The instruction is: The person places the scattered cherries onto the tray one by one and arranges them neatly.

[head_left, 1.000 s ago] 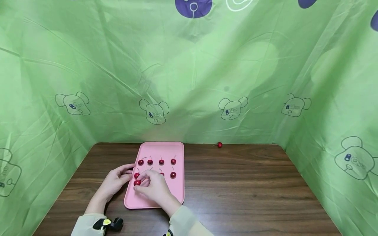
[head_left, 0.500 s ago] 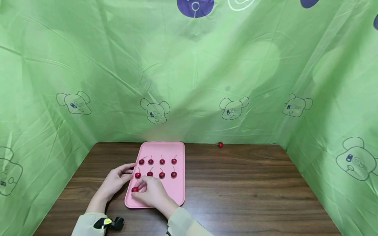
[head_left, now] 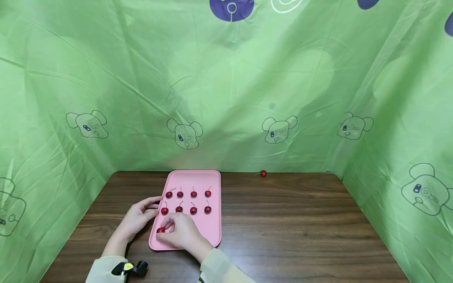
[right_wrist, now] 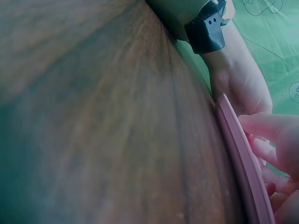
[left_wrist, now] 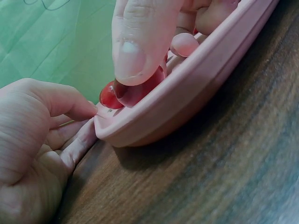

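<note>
My right hand (head_left: 182, 231) pinches a red cherry (head_left: 161, 230) between thumb and fingers, low over the near left part of a pink tray (head_left: 207, 230). In the left wrist view, the right thumb (left_wrist: 135, 51) covers part of the held cherry (left_wrist: 140, 88), and another cherry (left_wrist: 110, 95) shows just beyond it. Two rows of stemmed cherries lie on the tray, including one at the far right (head_left: 207, 193) and one in the nearer row (head_left: 207, 210). My left hand (head_left: 138, 218) touches the tray's left rim with its fingertips.
A single cherry (head_left: 263, 173) lies at the table's back edge, right of the tray. The brown wooden table (head_left: 283, 228) extends to the right. Green cloth (head_left: 230, 98) with bear drawings surrounds it. A black wrist device (head_left: 130, 269) sits on the left sleeve.
My right hand has moved towards me and slightly left with the pinched cherry, uncovering the middle cherries of the nearer row. The left hand stays at the rim.
</note>
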`<state>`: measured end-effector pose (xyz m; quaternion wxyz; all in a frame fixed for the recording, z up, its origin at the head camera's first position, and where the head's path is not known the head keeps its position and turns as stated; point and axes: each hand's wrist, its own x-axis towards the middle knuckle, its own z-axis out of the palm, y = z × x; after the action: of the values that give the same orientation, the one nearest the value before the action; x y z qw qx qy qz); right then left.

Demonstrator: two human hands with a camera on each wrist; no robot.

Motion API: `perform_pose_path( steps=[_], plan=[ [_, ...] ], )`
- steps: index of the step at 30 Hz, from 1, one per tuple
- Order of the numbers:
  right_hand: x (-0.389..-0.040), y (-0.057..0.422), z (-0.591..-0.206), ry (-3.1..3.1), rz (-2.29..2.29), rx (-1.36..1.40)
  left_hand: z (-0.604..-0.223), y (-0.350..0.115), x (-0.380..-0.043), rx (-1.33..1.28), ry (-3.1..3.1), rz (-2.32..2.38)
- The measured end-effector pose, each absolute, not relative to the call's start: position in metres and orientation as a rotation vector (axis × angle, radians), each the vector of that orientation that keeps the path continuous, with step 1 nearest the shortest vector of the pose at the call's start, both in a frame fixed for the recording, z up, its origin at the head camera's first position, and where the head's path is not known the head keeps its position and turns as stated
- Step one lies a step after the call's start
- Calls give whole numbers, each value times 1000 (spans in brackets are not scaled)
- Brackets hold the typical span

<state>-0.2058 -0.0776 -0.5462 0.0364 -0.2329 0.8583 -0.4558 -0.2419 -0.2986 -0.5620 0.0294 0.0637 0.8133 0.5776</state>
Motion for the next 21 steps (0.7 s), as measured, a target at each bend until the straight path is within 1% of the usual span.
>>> perform_pose_path(
  steps=[11, 21],
  plan=[
    [-205, -71, -541, 2694, -1293, -810, -564, -298, -242, 169, 2506, 1756],
    [-211, -48, -518, 2526, -1438, -791, -562, -298, -241, 161, 2492, 1766]
  ],
)
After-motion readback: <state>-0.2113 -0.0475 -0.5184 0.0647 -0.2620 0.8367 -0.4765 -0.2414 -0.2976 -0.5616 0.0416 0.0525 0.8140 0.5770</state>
